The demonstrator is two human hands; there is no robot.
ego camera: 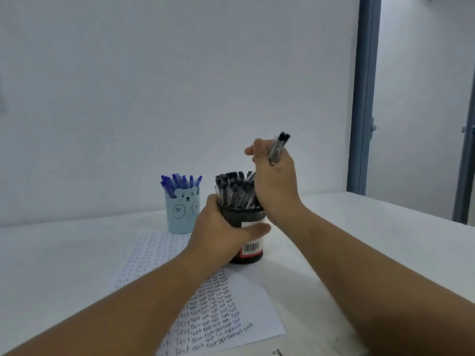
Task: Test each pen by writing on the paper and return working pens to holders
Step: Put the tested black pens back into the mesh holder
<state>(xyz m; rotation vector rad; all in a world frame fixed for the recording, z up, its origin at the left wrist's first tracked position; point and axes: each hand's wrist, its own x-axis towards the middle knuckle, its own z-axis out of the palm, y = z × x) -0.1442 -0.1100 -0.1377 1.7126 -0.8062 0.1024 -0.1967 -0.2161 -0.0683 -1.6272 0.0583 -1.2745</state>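
Paper (246,308) is the giveaway here, it's nearly covered in "Test" scribbles, light columns on the far left part and dark ones running down the near right, so I'd say most of the testing is done. There's only the one head view to go on, so here's what it shows.

The left hand (218,235) is wrapped round the black mesh holder (253,219), thumb across the white barcode label, steadying it where it stands at the far edge of the sheet. The right hand (273,176) is up over that holder with its fingers curled round a small bunch of clear black-capped pens (279,146), caps pointing up and away. Whether that bunch is going in or coming out, can't tell.

The holder is already crammed with black pens (234,190). Just to its left, a bit further back, the blue bear holder (181,214) is full of blue pens (180,182).

My guess: nearly finished, with that handful in the right hand about the last thing to sort. No loose pens on the white table (372,240), apart from a tiny dark thing at the near edge that I can't make out.
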